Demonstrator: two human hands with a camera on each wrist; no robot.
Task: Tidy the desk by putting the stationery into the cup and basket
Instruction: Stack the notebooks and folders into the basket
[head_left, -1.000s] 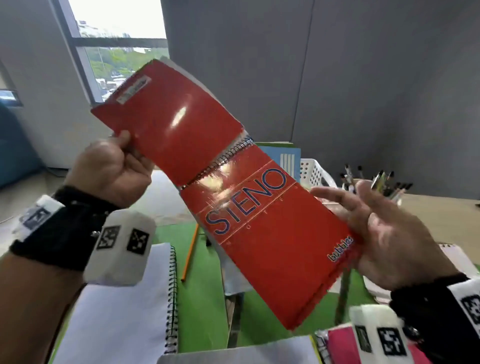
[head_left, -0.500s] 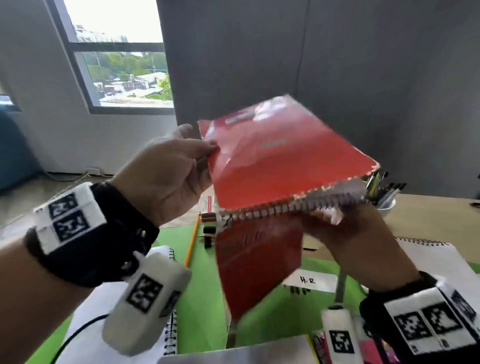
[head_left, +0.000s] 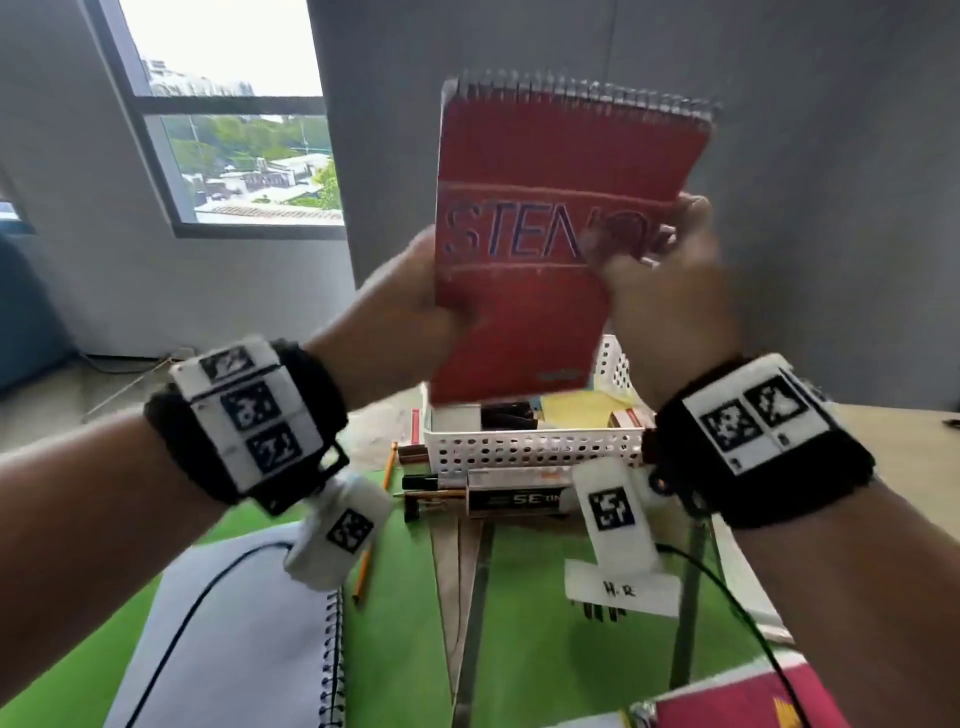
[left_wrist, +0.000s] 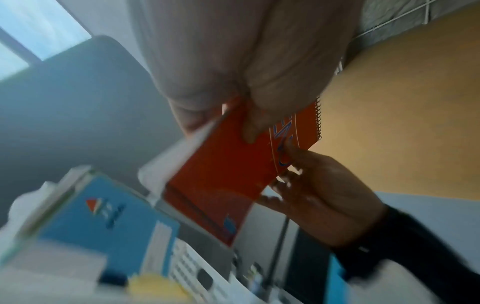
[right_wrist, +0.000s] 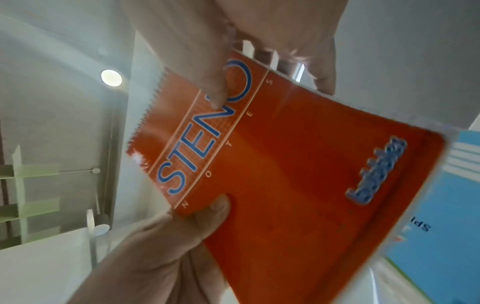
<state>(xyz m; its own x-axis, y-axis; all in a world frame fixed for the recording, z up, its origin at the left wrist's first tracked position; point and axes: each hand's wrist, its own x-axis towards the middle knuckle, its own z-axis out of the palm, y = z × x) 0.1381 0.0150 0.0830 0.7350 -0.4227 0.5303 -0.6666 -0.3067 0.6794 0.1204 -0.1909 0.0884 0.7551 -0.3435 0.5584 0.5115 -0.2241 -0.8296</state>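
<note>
**Steno pad held upright over the basket, ready to drop in**

Left hand (head_left: 410, 301) pinching the left edge of the red STENO spiral notepad (head_left: 545, 234), thumb on the front cover. Right hand (head_left: 660, 291) gripping the right edge, thumb across the printed title, fingers (right_wrist: 322, 82) wrapped behind. Pad closed, upright, spiral at the top, lower edge directly above the white perforated basket (head_left: 535, 449) and not yet inside it.

Best done by keeping both grips on the side edges and lowering the pad straight down on its bottom edge, probably into the back of the basket next to the blue notebook (left_wrist: 109, 216) standing there. Worth keeping the cover pressed shut so loose pages do not fan out and catch on the rim. Better to let go only once the bottom edge rests on the basket floor or its contents, then lean the pad against the blue notebook.

In front of the basket: a dark pen box (head_left: 514, 499), a yellow pencil (head_left: 387, 470) and a clear set square (head_left: 462, 582) on the green mat (head_left: 395, 649); farther forward of it, an open white spiral notebook (head_left: 249, 634).

Hard to judge: free room inside the basket, half hidden behind the pad. Cup not seen in any view. Both hands motion-blurred in the head view; left wrist view smeared. Pink item (head_left: 737, 706) at the surface's near edge cut off.
</note>
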